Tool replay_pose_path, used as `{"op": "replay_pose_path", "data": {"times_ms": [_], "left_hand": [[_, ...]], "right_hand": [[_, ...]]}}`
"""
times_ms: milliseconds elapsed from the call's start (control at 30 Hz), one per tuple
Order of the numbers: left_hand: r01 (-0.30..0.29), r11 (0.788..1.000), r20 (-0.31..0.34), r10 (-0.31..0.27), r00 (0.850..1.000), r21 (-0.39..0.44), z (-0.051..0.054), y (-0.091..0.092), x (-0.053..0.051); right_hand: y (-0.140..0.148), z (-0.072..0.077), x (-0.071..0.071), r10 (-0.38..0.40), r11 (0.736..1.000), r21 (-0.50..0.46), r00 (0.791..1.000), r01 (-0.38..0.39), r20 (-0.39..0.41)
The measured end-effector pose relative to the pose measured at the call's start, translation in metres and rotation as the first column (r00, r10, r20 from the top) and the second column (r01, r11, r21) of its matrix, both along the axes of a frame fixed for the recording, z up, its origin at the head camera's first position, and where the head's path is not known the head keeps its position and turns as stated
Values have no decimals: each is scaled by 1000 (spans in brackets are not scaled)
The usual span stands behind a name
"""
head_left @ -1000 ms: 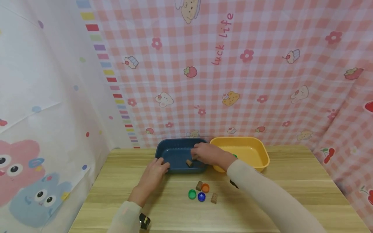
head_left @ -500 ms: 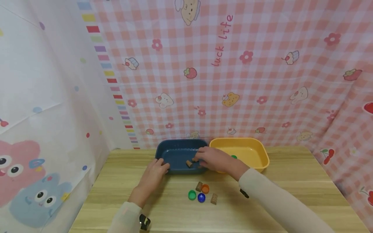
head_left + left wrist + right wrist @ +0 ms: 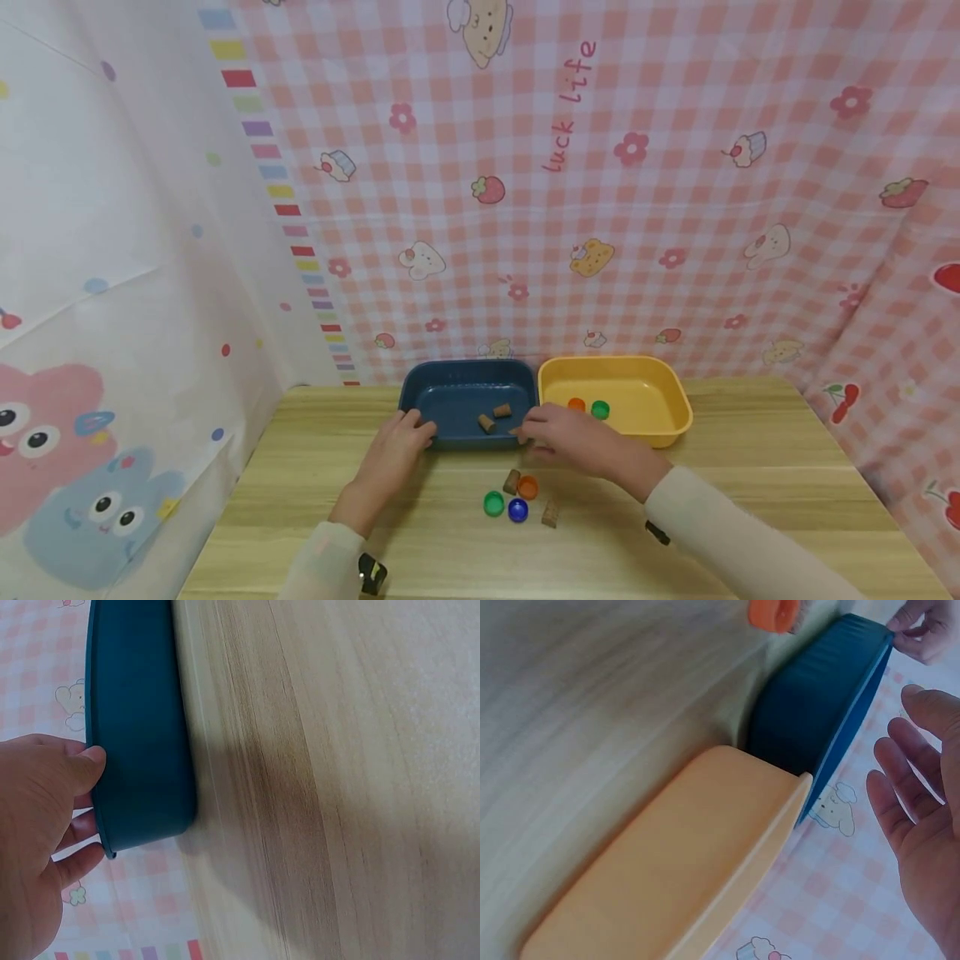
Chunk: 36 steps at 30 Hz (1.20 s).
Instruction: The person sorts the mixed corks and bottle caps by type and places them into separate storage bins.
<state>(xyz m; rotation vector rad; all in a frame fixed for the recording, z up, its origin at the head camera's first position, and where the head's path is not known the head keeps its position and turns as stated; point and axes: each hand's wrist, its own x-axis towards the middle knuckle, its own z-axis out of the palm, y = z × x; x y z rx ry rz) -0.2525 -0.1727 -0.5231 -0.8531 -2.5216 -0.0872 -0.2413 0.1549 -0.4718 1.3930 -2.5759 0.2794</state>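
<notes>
My left hand [image 3: 396,440] grips the near-left rim of the blue bin [image 3: 442,410]. In the left wrist view, the thumb presses the outer wall of the blue bin [image 3: 142,727] and the other fingers curl over the rim. Inside it lie two bottle corks, one cork [image 3: 487,423] beside another cork [image 3: 502,410]. Something brown shows by my right fingertips, too small to tell. My right hand [image 3: 573,437] hovers over the bin's near-right corner. The right wrist view shows that hand [image 3: 930,802] with fingers loosely spread and nothing held.
The yellow bin [image 3: 637,400] touches the blue one and holds an orange cap [image 3: 576,404] and a green cap [image 3: 600,409]. In front lie a green cap [image 3: 493,503], blue cap [image 3: 518,510], orange cap [image 3: 528,487], cork [image 3: 512,482] and another cork [image 3: 550,514].
My right hand has let go of a cork in the blue bin and drawn back to the right and towards me. The left hand has stayed on the rim.
</notes>
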Motion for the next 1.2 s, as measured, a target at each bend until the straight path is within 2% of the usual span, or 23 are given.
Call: {"op": "replay_pose_path", "data": {"times_ms": [133,367,533,767,1000,1200], "left_hand": [[8,1000,-10,-8,1000,4,-1,0,0],[22,999,-7,-22,1000,27,1,1,0],[12,1000,13,-12,1000,21,3,2,0],[4,1000,20,-4,1000,20,3,2,0],[-1,1000,29,0,1000,9,2,1,1],[-9,1000,40,9,999,0,3,1,2]], "right_hand": [[4,-7,6,8,1000,2,1000,-8,6],[9,-14,18,-32,999,32,991,28,129],[12,-20,24,-22,999,29,988,18,156],[14,-30,33,-40,999,22,961,35,273],[18,-40,41,-34,999,1,967,35,252],[19,-51,45,-35,999,10,955,33,295]]}}
